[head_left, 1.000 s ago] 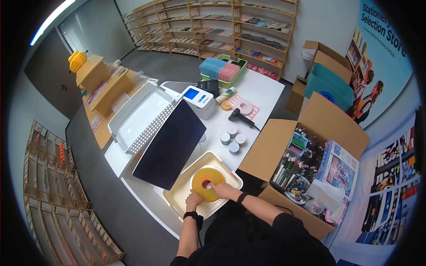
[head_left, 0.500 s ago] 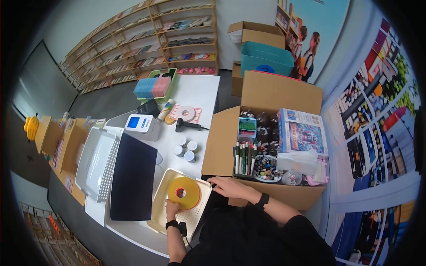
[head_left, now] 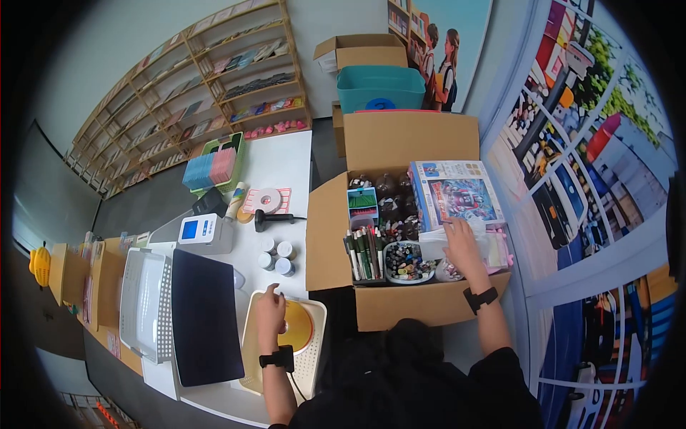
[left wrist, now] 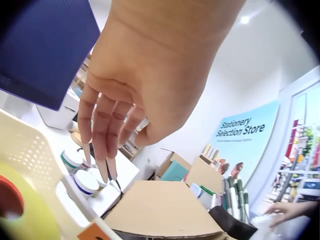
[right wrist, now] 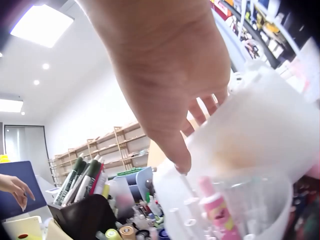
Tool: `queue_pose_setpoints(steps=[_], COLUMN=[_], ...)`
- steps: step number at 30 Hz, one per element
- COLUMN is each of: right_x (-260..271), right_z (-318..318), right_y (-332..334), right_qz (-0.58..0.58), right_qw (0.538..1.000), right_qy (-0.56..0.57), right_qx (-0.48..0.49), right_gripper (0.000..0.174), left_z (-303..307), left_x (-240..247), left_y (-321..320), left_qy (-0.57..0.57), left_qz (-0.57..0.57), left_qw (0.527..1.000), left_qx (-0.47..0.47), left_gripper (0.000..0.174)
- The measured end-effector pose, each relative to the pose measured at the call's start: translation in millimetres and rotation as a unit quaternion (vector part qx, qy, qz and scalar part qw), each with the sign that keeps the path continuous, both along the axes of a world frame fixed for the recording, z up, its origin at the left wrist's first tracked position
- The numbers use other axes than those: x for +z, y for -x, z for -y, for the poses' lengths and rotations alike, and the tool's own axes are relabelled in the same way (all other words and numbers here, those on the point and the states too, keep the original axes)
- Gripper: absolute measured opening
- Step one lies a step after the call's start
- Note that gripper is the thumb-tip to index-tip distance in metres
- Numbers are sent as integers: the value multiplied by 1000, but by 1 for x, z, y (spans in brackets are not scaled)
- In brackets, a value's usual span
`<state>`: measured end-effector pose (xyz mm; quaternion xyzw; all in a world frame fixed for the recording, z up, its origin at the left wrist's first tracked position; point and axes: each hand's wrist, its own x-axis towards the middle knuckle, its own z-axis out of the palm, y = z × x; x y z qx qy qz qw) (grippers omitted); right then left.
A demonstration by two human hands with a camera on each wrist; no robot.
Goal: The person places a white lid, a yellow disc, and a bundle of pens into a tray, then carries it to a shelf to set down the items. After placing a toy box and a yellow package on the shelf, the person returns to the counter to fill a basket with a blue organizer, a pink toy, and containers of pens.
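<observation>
My left hand (head_left: 270,314) hangs loose, my right hand (head_left: 463,249) is at the white sheet (right wrist: 265,125), likely light, floppy, best edge-held; whether I'm pinching, I can't tell.

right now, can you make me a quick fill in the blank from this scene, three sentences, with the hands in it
The person's ____ hand is over the open cardboard box.
The roll in the cream basket is mainly ____.
The jars near the black scanner number ____.
Missing words: right; yellow; four.
</observation>
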<state>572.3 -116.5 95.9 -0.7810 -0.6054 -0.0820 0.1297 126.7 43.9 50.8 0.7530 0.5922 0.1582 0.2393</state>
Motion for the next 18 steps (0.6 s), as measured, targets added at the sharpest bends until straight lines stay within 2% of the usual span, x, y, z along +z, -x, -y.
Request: queue_pose_setpoints(steps=[1,2,4,9,11,13,14,17,18], right_x=[-5,-11,-10,-7,-14,-15,-15,4,25], right_z=[1,2,3,-5,-10,-15,-17,-24,-25], right_y=[-7,-13,-17,-24,-30,-34,-36,-27,-15], right_qz=[51,52,75,137,170,207,208,163,130], right_qw=[999,999,997,988,983,971,970,975,981], right_qy=[-8,-9,4,56,60,124,122,139,129], right_qx=[0,-5,-15,-36,-31,2,9,53,55], right_gripper=[47,47,40,23,19,18,18,15,13], left_z=[-2,-3,-2,3,5,8,8,13,15], left_x=[-1,-3,-2,-14,-12,-12,-16,-15,-13], left_y=[-11,-20,-38,-45,-39,-29,-23,-9,-4], left_qy=[-4,-5,-19,-18,-12,-8,-16,-27,-31], left_qz=[48,50,95,98,95,92,90,92,93], left_qw=[998,998,989,981,982,984,986,990,990], left_qx=[-43,-48,-115,-170,-163,-150,-137,-108,-101], left_gripper=[27,27,26,26,26,26,25,25,25])
